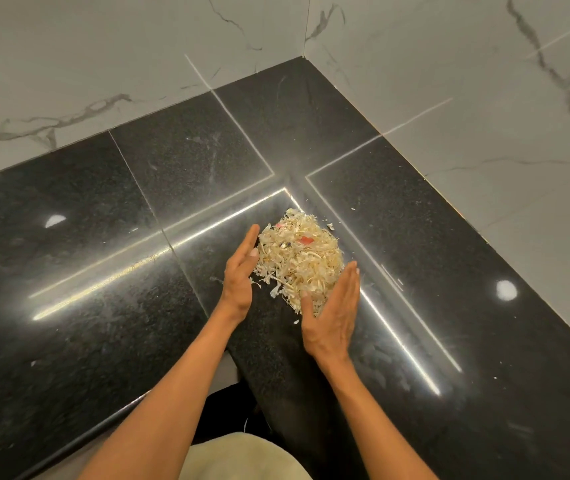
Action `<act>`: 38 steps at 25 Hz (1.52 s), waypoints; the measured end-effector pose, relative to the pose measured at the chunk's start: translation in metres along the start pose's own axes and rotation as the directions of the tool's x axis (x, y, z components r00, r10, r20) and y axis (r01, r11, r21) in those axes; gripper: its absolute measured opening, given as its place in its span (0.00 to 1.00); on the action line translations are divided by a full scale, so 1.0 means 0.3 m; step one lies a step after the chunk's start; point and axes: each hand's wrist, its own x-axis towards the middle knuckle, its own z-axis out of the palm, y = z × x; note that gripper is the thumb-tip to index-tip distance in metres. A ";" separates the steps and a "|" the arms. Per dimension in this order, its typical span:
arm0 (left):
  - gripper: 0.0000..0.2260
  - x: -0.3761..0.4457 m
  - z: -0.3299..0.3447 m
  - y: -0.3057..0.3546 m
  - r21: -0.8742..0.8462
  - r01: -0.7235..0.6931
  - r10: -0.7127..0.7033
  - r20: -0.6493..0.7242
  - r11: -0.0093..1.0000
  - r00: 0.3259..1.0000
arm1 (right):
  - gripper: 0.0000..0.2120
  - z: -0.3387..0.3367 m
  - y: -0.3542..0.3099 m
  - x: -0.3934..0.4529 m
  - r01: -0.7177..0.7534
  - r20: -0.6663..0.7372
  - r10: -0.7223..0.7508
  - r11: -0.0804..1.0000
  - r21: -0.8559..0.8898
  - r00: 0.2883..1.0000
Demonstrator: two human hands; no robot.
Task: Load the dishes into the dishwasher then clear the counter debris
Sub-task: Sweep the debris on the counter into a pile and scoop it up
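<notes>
— Debris (299, 259) on the desk (103, 271): where does it lie?

— In one pale heap of shreds, a few red bits on top, on the black stone near the inner corner where the two runs of the desk meet. A few stray flakes lie just beside the heap, near and right of it.

— And the hands?

— One on each side. The left hand (238, 275) stands on edge at the heap's left, its fingers (250, 242) straight and held together, touching the shreds. The right hand (332, 313) is at the heap's near right, its fingers (349, 280) also straight and together, thumb spread out toward the heap and lying against its near edge.

— Is either one holding anything?

— No. The heap sits between the two palms, on the desk, not lifted.

— Behind it?

— Marble wall (449, 98), white with grey veins, on the far and right sides.
</notes>
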 end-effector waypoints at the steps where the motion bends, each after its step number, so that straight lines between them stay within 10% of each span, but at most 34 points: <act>1: 0.26 -0.008 0.002 -0.001 -0.007 0.006 -0.006 0.003 1.000 1.000 | 0.44 0.020 -0.027 -0.002 -0.011 0.004 0.011 1.000 -0.016 1.000; 9: 0.23 -0.028 -0.021 0.003 -0.077 0.070 -0.070 0.015 0.995 0.997 | 0.44 0.130 -0.187 0.094 0.043 -0.003 -0.043 0.996 0.076 0.999; 13: 0.24 -0.025 -0.032 0.009 -0.108 0.077 -0.077 0.001 0.991 0.997 | 0.37 0.081 -0.161 0.066 0.298 -0.055 -0.299 0.954 -0.027 0.953; 20: 0.22 -0.038 -0.050 0.026 -0.285 0.108 -0.118 -0.018 0.952 0.993 | 0.31 0.104 -0.135 -0.050 0.725 0.450 -0.575 0.607 -0.324 0.683; 27: 0.26 -0.028 -0.065 0.026 -0.327 0.106 -0.115 -0.008 0.939 0.993 | 0.32 0.063 -0.142 0.009 0.659 0.437 -0.501 0.642 -0.392 0.747; 33: 0.27 -0.022 -0.059 0.018 -0.281 0.080 -0.087 -0.011 0.956 0.996 | 0.22 -0.028 -0.008 -0.098 0.611 0.116 -0.601 0.787 -0.084 0.791; 38: 0.23 -0.023 -0.045 0.005 -0.220 0.066 -0.074 -0.028 0.973 0.997 | 0.16 -0.033 0.010 -0.142 0.559 0.281 -0.587 0.809 0.181 0.759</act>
